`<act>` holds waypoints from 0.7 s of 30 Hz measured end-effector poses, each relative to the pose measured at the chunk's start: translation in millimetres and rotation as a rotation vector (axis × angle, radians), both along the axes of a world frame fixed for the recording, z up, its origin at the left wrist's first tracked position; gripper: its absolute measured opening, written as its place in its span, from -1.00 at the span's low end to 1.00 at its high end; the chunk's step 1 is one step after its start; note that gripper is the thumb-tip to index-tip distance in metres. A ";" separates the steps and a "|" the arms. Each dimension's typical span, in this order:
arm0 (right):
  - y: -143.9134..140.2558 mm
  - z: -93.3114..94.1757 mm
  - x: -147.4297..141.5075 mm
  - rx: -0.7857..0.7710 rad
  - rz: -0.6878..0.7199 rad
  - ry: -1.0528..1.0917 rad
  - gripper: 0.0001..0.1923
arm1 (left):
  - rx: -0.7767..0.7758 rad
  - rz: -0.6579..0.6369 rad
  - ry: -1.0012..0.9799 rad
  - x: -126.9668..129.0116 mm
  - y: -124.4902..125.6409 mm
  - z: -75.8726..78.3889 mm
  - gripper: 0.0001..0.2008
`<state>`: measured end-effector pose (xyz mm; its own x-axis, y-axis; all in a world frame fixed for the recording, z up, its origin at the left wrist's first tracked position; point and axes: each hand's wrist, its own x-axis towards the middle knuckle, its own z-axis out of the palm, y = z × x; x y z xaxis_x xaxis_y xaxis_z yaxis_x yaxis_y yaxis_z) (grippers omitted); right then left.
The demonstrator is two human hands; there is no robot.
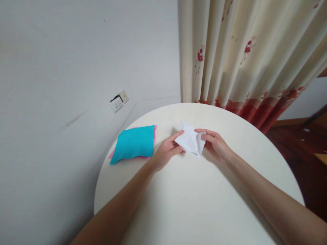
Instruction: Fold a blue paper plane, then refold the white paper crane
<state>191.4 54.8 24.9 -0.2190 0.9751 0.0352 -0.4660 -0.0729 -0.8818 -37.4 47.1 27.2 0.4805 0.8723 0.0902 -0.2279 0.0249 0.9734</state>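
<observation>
A piece of folded white paper (189,139), creased and with several layers, is held between both hands just over the table. My left hand (168,149) grips its left edge, thumb and fingers on either side of the sheet. On the opposite side my right hand (213,143) pinches the right corner, where a flap stands up. Some fingertips of both hands are hidden behind the paper. To the left of my left hand lies a turquoise sheet (134,143), slightly wavy, on top of a pink sheet (154,132) whose edges peek out.
The round white table (184,204) stands close to a white wall (76,51) on the left. A wall socket (117,104) sits above the table's edge. Behind, a cream curtain (230,61) with red flowers hangs to the floor (293,139).
</observation>
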 end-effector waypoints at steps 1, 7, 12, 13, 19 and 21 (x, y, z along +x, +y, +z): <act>0.0 -0.1 0.1 -0.005 -0.003 0.004 -0.74 | 0.002 -0.002 0.011 0.1 -0.2 0.3 -0.24; 0.9 -1.4 -0.6 -0.031 -0.023 0.020 -0.77 | 0.030 -0.004 0.040 0.7 -0.5 2.4 -0.19; 0.6 1.5 -2.4 -0.047 -0.061 -0.002 -0.77 | 0.054 0.001 0.084 0.6 1.0 -0.2 -0.23; 0.2 2.1 -2.8 -0.047 -0.067 -0.010 -0.76 | 0.059 0.013 0.098 1.2 1.0 0.0 -0.25; -0.6 -1.0 -4.7 0.013 -0.087 -0.097 -0.75 | 0.123 0.180 0.308 6.2 0.6 5.1 -0.40; 0.4 -4.2 -4.8 0.041 -0.090 -0.134 -0.75 | 0.169 0.233 0.394 6.0 2.1 4.0 -0.43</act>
<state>186.7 55.3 20.7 -0.1358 0.9894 0.0517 -0.3474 0.0013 -0.9377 -31.4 49.2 31.2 0.3006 0.9495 0.0902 0.1777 -0.1487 0.9728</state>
